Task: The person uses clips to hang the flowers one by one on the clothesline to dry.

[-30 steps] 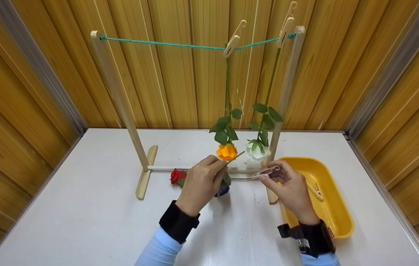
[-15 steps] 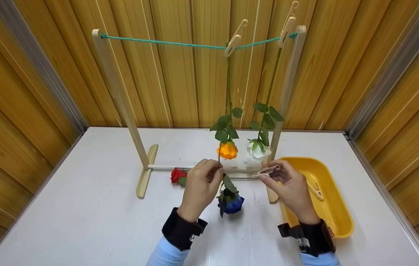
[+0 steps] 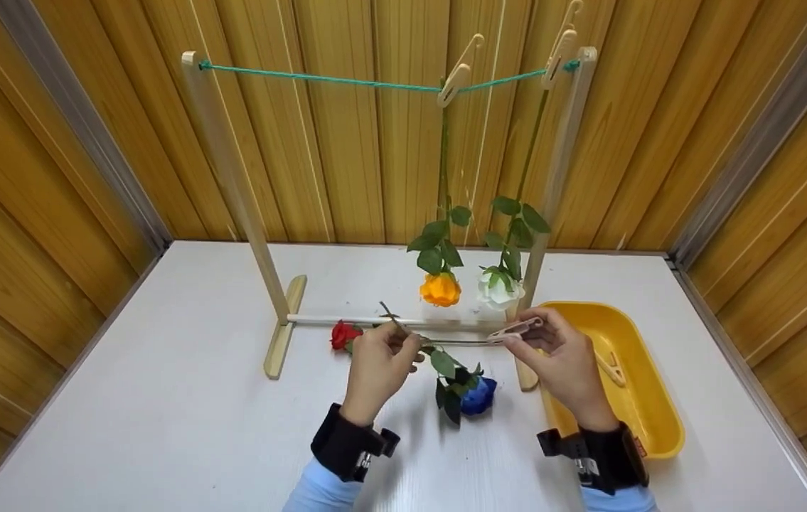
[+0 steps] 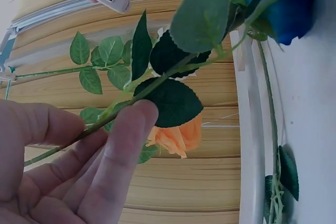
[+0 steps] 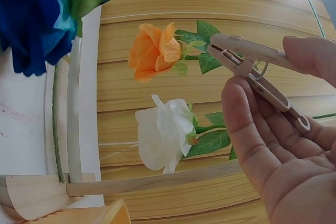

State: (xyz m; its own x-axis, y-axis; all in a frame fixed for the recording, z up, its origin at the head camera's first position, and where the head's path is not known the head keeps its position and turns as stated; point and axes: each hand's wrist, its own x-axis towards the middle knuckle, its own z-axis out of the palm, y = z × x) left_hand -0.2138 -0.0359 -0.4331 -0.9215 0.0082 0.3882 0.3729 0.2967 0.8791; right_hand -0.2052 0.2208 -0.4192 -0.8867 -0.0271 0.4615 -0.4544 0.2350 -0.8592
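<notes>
My left hand (image 3: 378,370) pinches the green stem of a blue rose (image 3: 478,395) between thumb and fingers. The stem's cut end points up and left; the bloom hangs down to the right, above the white table. In the left wrist view, leaves (image 4: 199,19) spread between my fingertips and the bloom. To the right, my right hand (image 3: 565,363) holds a beige clothespin (image 5: 252,69) by its handles. Behind the left hand, a red rose (image 3: 345,334) lies on the table. An orange rose (image 3: 440,289) and a white rose (image 3: 500,290) hang upside down behind the hands.
A wooden frame (image 3: 232,185) carries a teal cord (image 3: 318,76) between its posts. One clothespin (image 3: 454,85) clips the orange rose's stem there, another clothespin (image 3: 558,60) the white one's. At the right stands a yellow bin (image 3: 672,427) with a clothespin (image 3: 611,370) inside.
The blue rose has turned in my left hand: its stem end swung from upper right to upper left, and the bloom came out to the right. The right hand holds nearly still.
</notes>
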